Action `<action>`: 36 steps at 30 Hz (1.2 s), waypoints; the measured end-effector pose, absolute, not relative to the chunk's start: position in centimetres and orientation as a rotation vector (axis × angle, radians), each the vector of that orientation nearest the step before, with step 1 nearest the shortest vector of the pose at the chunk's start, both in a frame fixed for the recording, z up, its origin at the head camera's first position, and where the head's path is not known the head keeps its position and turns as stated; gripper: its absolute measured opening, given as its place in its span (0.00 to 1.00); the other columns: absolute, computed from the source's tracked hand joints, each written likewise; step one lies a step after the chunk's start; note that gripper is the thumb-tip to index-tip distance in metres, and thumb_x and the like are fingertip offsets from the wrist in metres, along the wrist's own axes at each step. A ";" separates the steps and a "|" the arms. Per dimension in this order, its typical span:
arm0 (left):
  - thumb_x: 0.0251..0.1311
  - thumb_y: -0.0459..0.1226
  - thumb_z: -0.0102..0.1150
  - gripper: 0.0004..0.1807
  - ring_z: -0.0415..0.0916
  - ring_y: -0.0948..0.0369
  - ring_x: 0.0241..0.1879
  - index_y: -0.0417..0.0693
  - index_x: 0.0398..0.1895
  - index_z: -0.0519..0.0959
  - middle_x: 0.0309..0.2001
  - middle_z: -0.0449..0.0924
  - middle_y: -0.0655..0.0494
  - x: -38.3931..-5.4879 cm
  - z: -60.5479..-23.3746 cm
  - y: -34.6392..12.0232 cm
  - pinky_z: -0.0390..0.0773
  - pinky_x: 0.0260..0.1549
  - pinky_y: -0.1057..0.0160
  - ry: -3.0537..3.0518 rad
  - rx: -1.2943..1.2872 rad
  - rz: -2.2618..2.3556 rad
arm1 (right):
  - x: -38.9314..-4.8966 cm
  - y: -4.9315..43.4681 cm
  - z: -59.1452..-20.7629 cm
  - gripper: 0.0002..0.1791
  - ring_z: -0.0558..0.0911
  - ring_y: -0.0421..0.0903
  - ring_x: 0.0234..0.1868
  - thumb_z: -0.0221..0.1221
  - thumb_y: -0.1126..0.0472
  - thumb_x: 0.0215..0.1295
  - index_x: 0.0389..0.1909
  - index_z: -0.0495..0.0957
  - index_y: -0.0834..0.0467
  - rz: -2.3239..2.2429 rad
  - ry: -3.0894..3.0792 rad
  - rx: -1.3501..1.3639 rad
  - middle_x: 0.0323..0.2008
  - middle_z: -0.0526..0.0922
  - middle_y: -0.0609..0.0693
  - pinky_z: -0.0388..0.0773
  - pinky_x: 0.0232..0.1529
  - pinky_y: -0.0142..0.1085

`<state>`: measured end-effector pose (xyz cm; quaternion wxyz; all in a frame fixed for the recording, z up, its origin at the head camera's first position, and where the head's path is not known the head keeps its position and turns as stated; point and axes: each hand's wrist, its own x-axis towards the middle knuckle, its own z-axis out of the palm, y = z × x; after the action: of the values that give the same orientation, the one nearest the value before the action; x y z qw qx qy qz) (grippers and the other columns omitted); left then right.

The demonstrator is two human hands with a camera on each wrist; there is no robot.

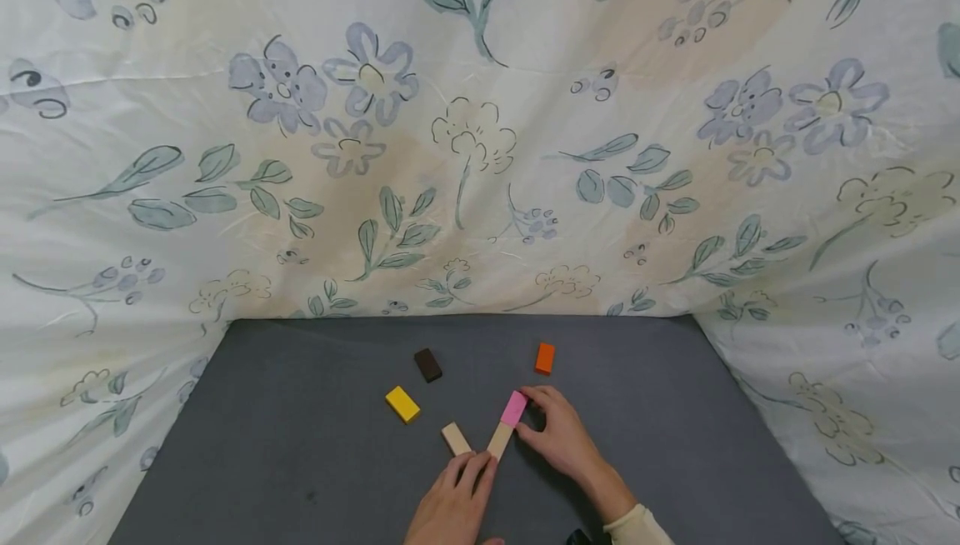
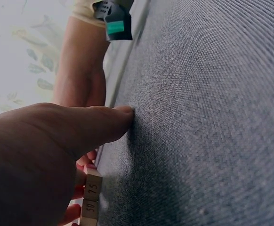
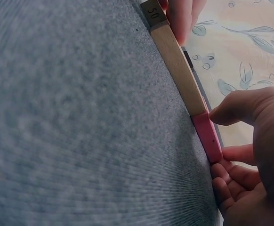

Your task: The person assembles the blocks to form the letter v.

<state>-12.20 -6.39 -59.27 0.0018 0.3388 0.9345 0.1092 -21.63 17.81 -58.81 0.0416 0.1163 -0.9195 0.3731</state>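
Observation:
A pink block lies end to end with a pale wooden block on the grey cloth. My right hand pinches the pink block, thumb near the seam and index finger at its far end in the right wrist view. Beside the near ends of the wooden blocks, my left hand rests with fingers extended, touching them and hiding part. Another wooden block slants away to the left, forming a V. Small end faces marked 75 and 50 show in the left wrist view.
A yellow block and a dark brown block lie to the left on the grey cloth. Farther back on the right is an orange block. A floral curtain hangs behind and along both sides.

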 end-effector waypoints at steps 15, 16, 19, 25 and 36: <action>0.66 0.70 0.65 0.50 0.68 0.53 0.69 0.47 0.79 0.71 0.74 0.68 0.53 -12.3 -59.0 -6.1 0.81 0.62 0.57 2.901 1.024 0.325 | -21.9 18.1 -58.9 0.29 0.81 0.44 0.50 0.78 0.60 0.61 0.64 0.85 0.60 1.179 -2.784 0.344 0.55 0.82 0.47 0.85 0.57 0.46; 0.66 0.70 0.65 0.50 0.68 0.53 0.69 0.47 0.79 0.71 0.74 0.68 0.53 -12.4 -59.0 -6.1 0.81 0.62 0.57 2.900 1.024 0.323 | -21.9 18.1 -58.9 0.29 0.81 0.44 0.50 0.78 0.60 0.61 0.64 0.85 0.60 1.182 -2.784 0.346 0.55 0.82 0.47 0.85 0.57 0.46; 0.65 0.71 0.64 0.51 0.69 0.54 0.69 0.48 0.79 0.71 0.73 0.68 0.54 -12.4 -58.9 -6.0 0.81 0.62 0.57 2.889 1.005 0.303 | -22.0 18.2 -58.9 0.29 0.81 0.44 0.49 0.78 0.61 0.61 0.64 0.85 0.61 1.195 -2.777 0.350 0.55 0.82 0.46 0.85 0.56 0.45; 0.63 0.71 0.66 0.51 0.69 0.54 0.69 0.49 0.79 0.71 0.73 0.69 0.55 -12.4 -58.7 -5.9 0.81 0.63 0.58 2.889 0.981 0.298 | -22.1 18.4 -58.8 0.30 0.82 0.43 0.48 0.78 0.62 0.62 0.65 0.84 0.60 1.245 -2.756 0.352 0.54 0.83 0.45 0.86 0.53 0.44; 0.65 0.72 0.63 0.51 0.68 0.54 0.70 0.49 0.80 0.70 0.74 0.68 0.54 -12.5 -58.6 -6.0 0.81 0.63 0.57 2.861 0.969 0.314 | -22.3 19.5 -57.7 0.33 0.83 0.47 0.48 0.79 0.60 0.63 0.69 0.81 0.59 1.241 -2.714 0.338 0.53 0.84 0.51 0.85 0.51 0.49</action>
<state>-12.51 -5.99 -58.61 0.0524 0.3188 0.9407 0.1032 -22.32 19.47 -57.75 0.0693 0.1123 -0.9015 0.4122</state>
